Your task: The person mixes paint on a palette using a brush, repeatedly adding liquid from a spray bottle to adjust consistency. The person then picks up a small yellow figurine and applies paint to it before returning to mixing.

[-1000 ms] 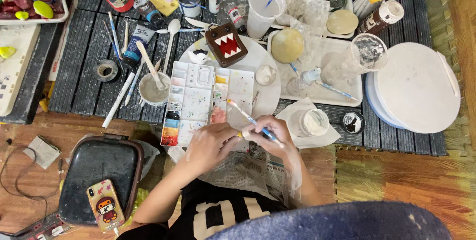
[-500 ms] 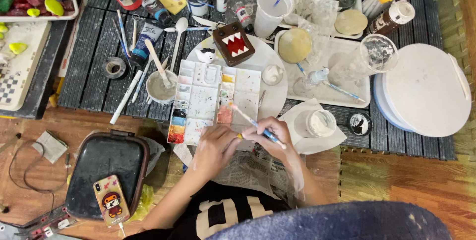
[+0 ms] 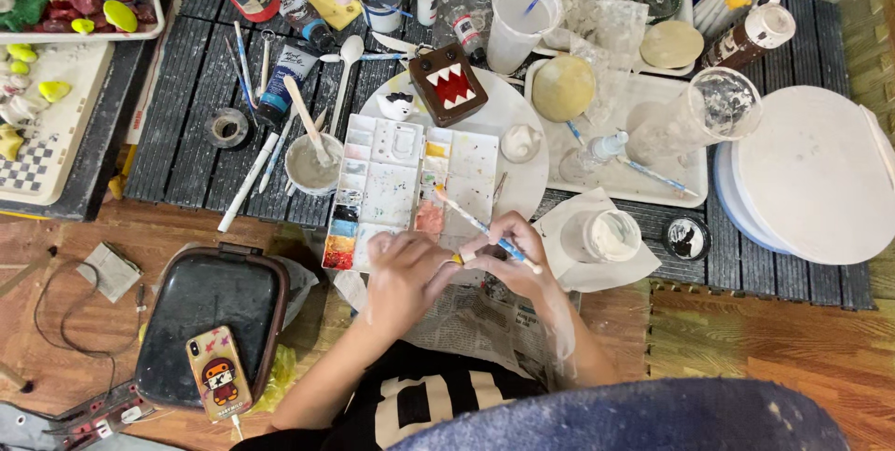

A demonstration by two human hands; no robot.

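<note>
My right hand (image 3: 518, 251) grips a thin paintbrush (image 3: 471, 221) with a white shaft and a blue grip. Its tip rests in a pinkish well at the lower edge of the white paint palette (image 3: 396, 181). My left hand (image 3: 403, 274) is curled just left of the right hand, fingers pinched on a small yellow piece (image 3: 457, 260) that is mostly hidden. Both hands hover over a crumpled newspaper (image 3: 475, 321) in front of the palette. A brown square figure with a toothed red mouth (image 3: 449, 85) stands on the round white board (image 3: 508, 125) behind the palette.
A cup of white paint with a stick (image 3: 310, 162) sits left of the palette. Jars, brushes and tubes crowd the dark mat (image 3: 186, 116). A white tub (image 3: 606, 235) is at the right, with stacked white discs (image 3: 811, 176) beyond. A phone (image 3: 219, 372) lies on a black case (image 3: 210, 307).
The view has drifted slightly. Both hands stay at the palette's lower edge, with the brush tip still in the same well.
</note>
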